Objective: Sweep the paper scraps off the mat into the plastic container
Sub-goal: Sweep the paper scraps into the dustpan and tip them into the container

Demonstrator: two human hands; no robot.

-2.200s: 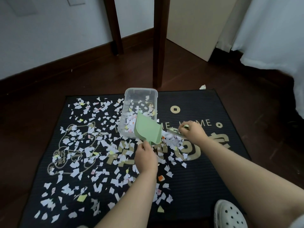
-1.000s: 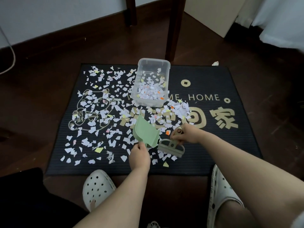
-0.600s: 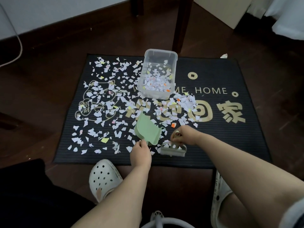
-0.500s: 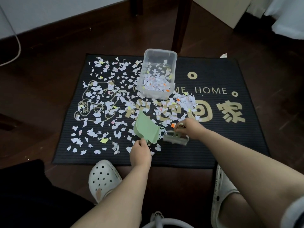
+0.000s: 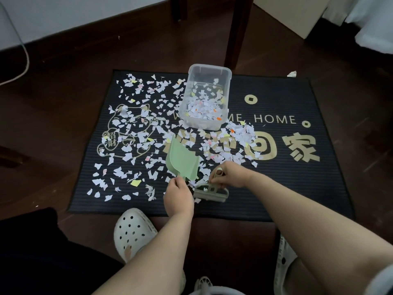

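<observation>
A black doormat (image 5: 276,188) with gold lettering lies on the dark wood floor. Paper scraps (image 5: 136,128), mostly white, cover its left and middle. A clear plastic container (image 5: 226,77) stands at the mat's far middle, partly filled with scraps. My left hand (image 5: 178,196) grips the handle of a light green dustpan (image 5: 182,160), whose mouth tilts up toward the container. My right hand (image 5: 231,177) holds a small green brush (image 5: 210,193) by its loop handle. The brush rests on the mat just right of the pan's handle, near the mat's front edge.
Two dark wooden furniture legs (image 5: 238,28) stand behind the container. One stray scrap (image 5: 291,73) lies on the floor past the mat's far right corner. My white perforated clogs (image 5: 133,231) sit just in front of the mat. A white cord (image 5: 21,45) curves at far left.
The dustpan left the container and came down to the mat near its front edge. My right hand drew the brush back toward me, beside the pan's handle. The camera pulled back and tilted down.
</observation>
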